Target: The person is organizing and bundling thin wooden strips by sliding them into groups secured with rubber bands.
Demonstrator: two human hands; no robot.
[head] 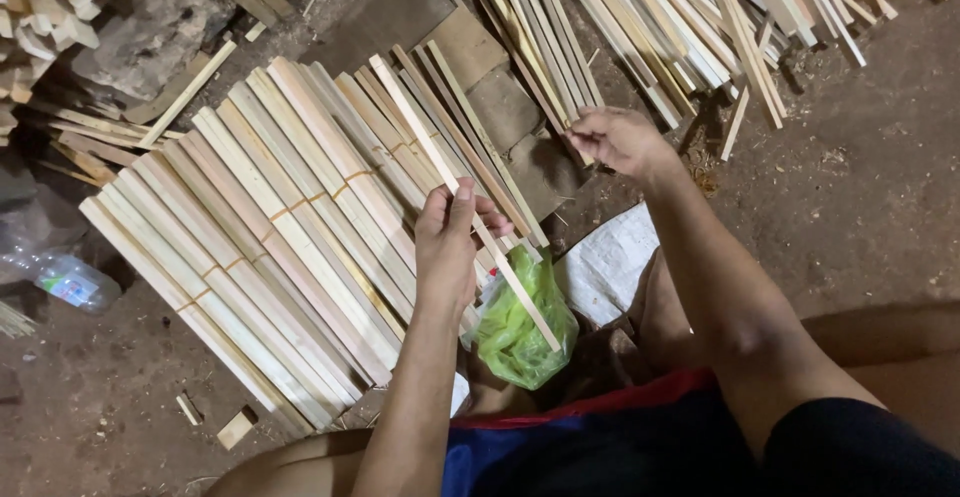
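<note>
From the head camera we see our left hand (447,247) pinching a thin wooden slat (462,197) held slantwise above the banded bundles of slats (270,227) on the dirt floor (860,187), its lower end over a green plastic bag (515,332). Our right hand (618,139) closes its fingers on the end of a strip in the loose pile of slats (620,17). We judge the light pinch could let the slat swing or slip, its end might snag the bag, and pulling one strip could drag neighbours loose or drive in splinters.
</note>
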